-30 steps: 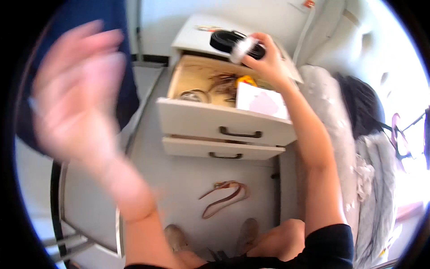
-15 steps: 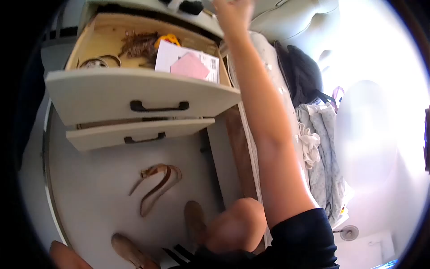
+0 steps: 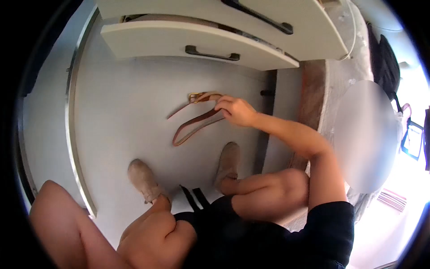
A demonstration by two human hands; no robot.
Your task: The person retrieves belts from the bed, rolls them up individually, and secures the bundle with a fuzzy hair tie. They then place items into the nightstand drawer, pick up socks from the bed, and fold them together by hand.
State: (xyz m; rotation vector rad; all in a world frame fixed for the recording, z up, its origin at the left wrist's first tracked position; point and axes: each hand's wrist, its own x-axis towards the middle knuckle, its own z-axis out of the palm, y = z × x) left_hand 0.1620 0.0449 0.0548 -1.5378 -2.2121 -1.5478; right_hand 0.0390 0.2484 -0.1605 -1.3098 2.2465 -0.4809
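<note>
My right hand (image 3: 237, 110) is closed on a brown leather belt (image 3: 190, 121) low over the floor. Its fingers pinch the looped strap near the right end. A gold-coloured buckle (image 3: 194, 97) lies just left of the fingers, and the strap's free end points to the lower left. The rest of the belt bends in a long loop on the grey floor. Of my left side only a bent bare limb shows at the lower left; my left hand is out of view.
Above the belt, a white dresser has its lower drawer (image 3: 201, 42) and upper drawer (image 3: 295, 40) pulled out, both with dark handles. My shoes (image 3: 228, 161) stand below the belt. A bed (image 3: 338, 103) runs along the right. A metal-edged strip (image 3: 74, 130) borders the floor at left.
My right hand has come down from above the open upper drawer to the floor and taken hold of the belt. The view has tilted down, so the drawer's contents no longer show.
</note>
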